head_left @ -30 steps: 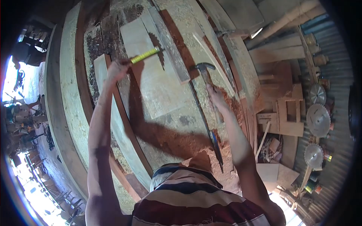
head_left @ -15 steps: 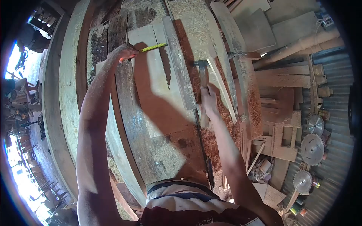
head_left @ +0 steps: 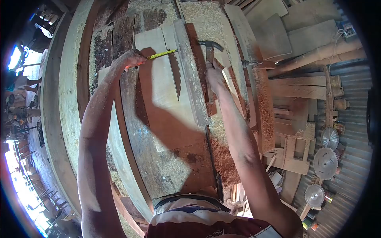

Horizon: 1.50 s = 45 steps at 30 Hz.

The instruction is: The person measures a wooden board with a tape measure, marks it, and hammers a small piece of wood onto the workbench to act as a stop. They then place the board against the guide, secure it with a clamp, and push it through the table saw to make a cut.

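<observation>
Fingers (head_left: 135, 55) of the left hand (head_left: 127, 60) are closed on a yellow tape measure (head_left: 163, 53), its blade stretched across a pale board (head_left: 158, 91) on the sawdust-strewn bench (head_left: 71, 99). The right hand (head_left: 214, 74) is wrapped tight round a hammer (head_left: 210, 44) — its head just right of a grey plank (head_left: 190, 75). Circular saw blades (head_left: 325, 162) sit well apart, against the corrugated wall (head_left: 349, 119).

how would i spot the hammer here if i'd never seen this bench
Start at the sawdust-covered workbench and follow the person's right hand. The hammer juts from that fist: its dark curved metal head is unlike the yellow tape measure in the left hand.
</observation>
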Tool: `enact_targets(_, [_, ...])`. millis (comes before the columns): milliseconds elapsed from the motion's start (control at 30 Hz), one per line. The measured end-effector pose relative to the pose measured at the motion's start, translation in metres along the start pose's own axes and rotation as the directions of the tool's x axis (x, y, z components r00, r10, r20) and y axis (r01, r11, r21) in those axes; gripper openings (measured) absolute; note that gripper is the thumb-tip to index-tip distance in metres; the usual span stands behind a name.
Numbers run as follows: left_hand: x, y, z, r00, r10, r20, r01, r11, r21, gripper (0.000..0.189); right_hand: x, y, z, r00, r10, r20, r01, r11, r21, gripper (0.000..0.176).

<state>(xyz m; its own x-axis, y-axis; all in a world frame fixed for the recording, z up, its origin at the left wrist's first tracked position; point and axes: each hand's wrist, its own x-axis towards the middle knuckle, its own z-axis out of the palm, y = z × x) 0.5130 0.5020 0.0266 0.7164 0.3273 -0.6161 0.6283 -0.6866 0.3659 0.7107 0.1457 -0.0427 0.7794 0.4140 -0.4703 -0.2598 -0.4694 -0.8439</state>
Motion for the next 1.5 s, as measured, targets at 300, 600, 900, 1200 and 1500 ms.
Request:
enact_targets(300, [0.005, -0.022, 0.014, 0.989, 0.062, -0.134, -0.067, 0.997, -0.035, 0.034, -0.020, 0.015, -0.004, 0.980, -0.198, 0.012, 0.183, 0.880, -0.439, 0.066])
enact_targets(600, [-0.253, 0.050, 0.229, 0.893, -0.056, -0.447, -0.113, 0.933, -0.342, 0.072, -0.315, 0.106, -0.080, 0.866, -0.492, -0.085, 0.328, 0.689, -0.647, 0.042])
enact_targets(900, [-0.394, 0.055, 0.412, 0.795, 0.010, -0.606, 0.015, 0.999, 0.036, 0.062, -0.677, 0.512, -0.259, 0.715, 0.536, -0.450, -0.692, 0.634, -0.344, 0.070])
enact_targets(1200, [-0.372, 0.135, 0.373, 0.631, 0.455, -0.629, -0.486, 0.863, 0.137, 0.052, -0.717, 0.526, -0.176, 0.698, 0.713, -0.070, -0.358, 0.432, 0.828, 0.097])
enact_targets(1500, [-0.246, 0.315, 0.417, 0.411, 0.743, -0.528, -0.696, 0.630, 0.344, 0.057, -0.705, 0.549, -0.159, 0.818, 0.551, -0.163, -0.313, 0.665, 0.678, 0.082])
